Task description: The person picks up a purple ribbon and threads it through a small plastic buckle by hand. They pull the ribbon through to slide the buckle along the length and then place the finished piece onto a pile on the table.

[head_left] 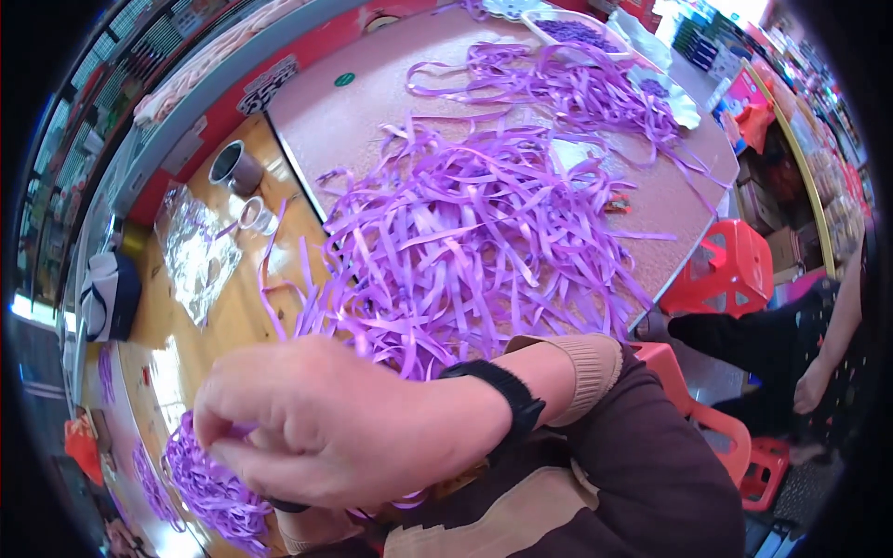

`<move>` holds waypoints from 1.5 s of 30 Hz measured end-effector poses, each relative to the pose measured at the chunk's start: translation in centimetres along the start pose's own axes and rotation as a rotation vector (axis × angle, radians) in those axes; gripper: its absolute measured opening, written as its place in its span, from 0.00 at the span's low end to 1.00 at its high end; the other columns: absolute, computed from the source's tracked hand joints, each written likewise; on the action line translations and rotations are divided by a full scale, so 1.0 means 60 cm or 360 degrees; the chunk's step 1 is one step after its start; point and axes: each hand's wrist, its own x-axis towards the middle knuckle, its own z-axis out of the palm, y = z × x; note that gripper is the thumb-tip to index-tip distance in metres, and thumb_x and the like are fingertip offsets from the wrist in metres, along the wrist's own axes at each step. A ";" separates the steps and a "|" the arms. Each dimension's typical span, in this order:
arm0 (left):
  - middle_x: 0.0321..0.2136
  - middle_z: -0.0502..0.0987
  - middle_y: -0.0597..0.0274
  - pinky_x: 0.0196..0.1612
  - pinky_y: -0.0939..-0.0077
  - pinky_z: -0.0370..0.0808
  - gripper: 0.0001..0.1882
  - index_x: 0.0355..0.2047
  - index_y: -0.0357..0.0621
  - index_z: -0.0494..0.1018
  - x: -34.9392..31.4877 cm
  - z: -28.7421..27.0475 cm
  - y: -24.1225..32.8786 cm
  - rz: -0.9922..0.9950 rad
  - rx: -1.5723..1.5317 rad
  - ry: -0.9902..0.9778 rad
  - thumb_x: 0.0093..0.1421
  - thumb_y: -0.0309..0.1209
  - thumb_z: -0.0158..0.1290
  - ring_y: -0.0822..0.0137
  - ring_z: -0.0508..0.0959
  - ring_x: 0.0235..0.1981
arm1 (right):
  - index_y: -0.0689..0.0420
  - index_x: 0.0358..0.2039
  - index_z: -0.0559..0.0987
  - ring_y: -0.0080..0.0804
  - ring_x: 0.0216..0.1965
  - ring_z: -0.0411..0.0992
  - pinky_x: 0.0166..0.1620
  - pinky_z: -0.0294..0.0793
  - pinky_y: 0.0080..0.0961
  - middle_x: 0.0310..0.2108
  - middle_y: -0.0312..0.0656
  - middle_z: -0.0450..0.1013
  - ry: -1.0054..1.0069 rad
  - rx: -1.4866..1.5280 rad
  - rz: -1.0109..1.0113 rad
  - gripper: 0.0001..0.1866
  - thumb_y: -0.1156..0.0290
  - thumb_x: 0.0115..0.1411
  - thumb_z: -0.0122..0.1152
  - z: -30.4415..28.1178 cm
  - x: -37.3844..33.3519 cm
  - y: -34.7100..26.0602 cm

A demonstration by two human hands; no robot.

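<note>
We see the right hand left of centre in the lower frame, its fingers curled toward the thumb; a purple sliver shows between them, though we cannot tell whether it is gripped; the left hand is hidden, so we cannot tell its state; purple ribbons lie tangled mid-frame on the pink tabletop; another ribbon heap sits lower left; we find a dark cup upper left.
</note>
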 end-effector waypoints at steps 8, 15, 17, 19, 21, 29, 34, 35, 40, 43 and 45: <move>0.28 0.68 0.61 0.28 0.85 0.63 0.09 0.34 0.33 0.68 0.017 -0.086 -0.003 0.1314 0.0174 -0.0074 0.51 0.23 0.49 0.75 0.67 0.26 | 0.62 0.30 0.73 0.18 0.27 0.63 0.30 0.61 0.13 0.28 0.37 0.66 -0.0086 -0.0268 0.0392 0.06 0.84 0.50 0.52 -0.017 0.001 0.002; 0.24 0.68 0.63 0.23 0.87 0.62 0.10 0.32 0.35 0.68 0.004 -0.112 0.011 0.1336 0.0130 -0.0078 0.46 0.19 0.52 0.78 0.65 0.20 | 0.64 0.30 0.72 0.17 0.31 0.64 0.33 0.63 0.12 0.30 0.37 0.66 -0.0101 -0.0185 0.0565 0.05 0.83 0.52 0.51 0.002 -0.001 0.009; 0.23 0.68 0.64 0.22 0.87 0.62 0.09 0.29 0.36 0.69 0.004 -0.113 0.012 0.1319 0.0258 -0.0060 0.46 0.18 0.52 0.79 0.65 0.19 | 0.64 0.30 0.72 0.17 0.32 0.65 0.34 0.63 0.12 0.30 0.36 0.66 -0.0095 -0.0178 0.0607 0.04 0.82 0.52 0.51 0.004 -0.002 0.006; 0.22 0.68 0.64 0.22 0.87 0.62 0.07 0.27 0.36 0.69 0.008 -0.111 0.010 0.1311 0.0258 -0.0050 0.45 0.17 0.52 0.79 0.65 0.19 | 0.64 0.30 0.72 0.17 0.32 0.64 0.34 0.63 0.11 0.30 0.36 0.66 -0.0088 -0.0175 0.0633 0.04 0.83 0.52 0.51 0.001 -0.001 0.006; 0.22 0.68 0.65 0.21 0.87 0.62 0.06 0.26 0.36 0.69 0.007 -0.110 0.010 0.1303 0.0262 -0.0039 0.45 0.17 0.52 0.79 0.65 0.18 | 0.64 0.30 0.72 0.16 0.31 0.64 0.33 0.63 0.11 0.30 0.36 0.66 -0.0081 -0.0167 0.0658 0.04 0.83 0.52 0.51 0.000 -0.001 0.006; 0.20 0.67 0.67 0.24 0.88 0.60 0.02 0.23 0.37 0.68 0.008 -0.119 0.015 0.0990 -0.0246 -0.0229 0.49 0.18 0.46 0.81 0.64 0.22 | 0.63 0.27 0.71 0.13 0.24 0.61 0.25 0.58 0.11 0.26 0.33 0.65 -0.0169 -0.0318 0.0639 0.03 0.83 0.50 0.51 0.002 -0.001 0.011; 0.21 0.66 0.70 0.22 0.90 0.56 0.01 0.25 0.38 0.67 0.015 -0.122 0.015 0.0571 -0.0700 -0.0476 0.50 0.21 0.45 0.83 0.61 0.20 | 0.62 0.25 0.71 0.15 0.23 0.61 0.24 0.59 0.12 0.25 0.34 0.65 -0.0196 -0.0497 0.0430 0.03 0.83 0.48 0.52 0.002 -0.001 0.016; 0.21 0.66 0.71 0.22 0.91 0.55 0.02 0.26 0.39 0.66 0.015 -0.123 0.015 0.0434 -0.0830 -0.0558 0.50 0.22 0.45 0.84 0.60 0.20 | 0.62 0.25 0.71 0.15 0.23 0.61 0.24 0.59 0.12 0.24 0.34 0.65 -0.0190 -0.0549 0.0344 0.03 0.83 0.48 0.52 0.003 -0.001 0.018; 0.22 0.67 0.72 0.24 0.91 0.59 0.03 0.28 0.39 0.67 0.011 -0.117 0.017 0.0436 -0.0580 -0.0534 0.52 0.23 0.47 0.84 0.63 0.22 | 0.62 0.24 0.71 0.15 0.23 0.61 0.24 0.58 0.12 0.24 0.34 0.65 -0.0114 -0.0526 0.0366 0.04 0.84 0.48 0.52 0.002 0.000 0.018; 0.23 0.68 0.72 0.26 0.91 0.61 0.03 0.28 0.39 0.67 0.008 -0.119 0.016 0.0499 -0.0442 -0.0467 0.52 0.24 0.48 0.84 0.64 0.24 | 0.62 0.24 0.71 0.16 0.23 0.61 0.24 0.58 0.12 0.24 0.34 0.65 -0.0105 -0.0539 0.0373 0.04 0.84 0.47 0.52 0.004 0.001 0.018; 0.23 0.68 0.72 0.27 0.91 0.62 0.04 0.28 0.39 0.67 0.009 -0.122 0.015 0.0500 -0.0412 -0.0445 0.52 0.25 0.49 0.84 0.65 0.25 | 0.62 0.24 0.71 0.16 0.23 0.61 0.25 0.58 0.12 0.23 0.35 0.65 -0.0130 -0.0558 0.0376 0.04 0.84 0.47 0.52 0.004 0.002 0.017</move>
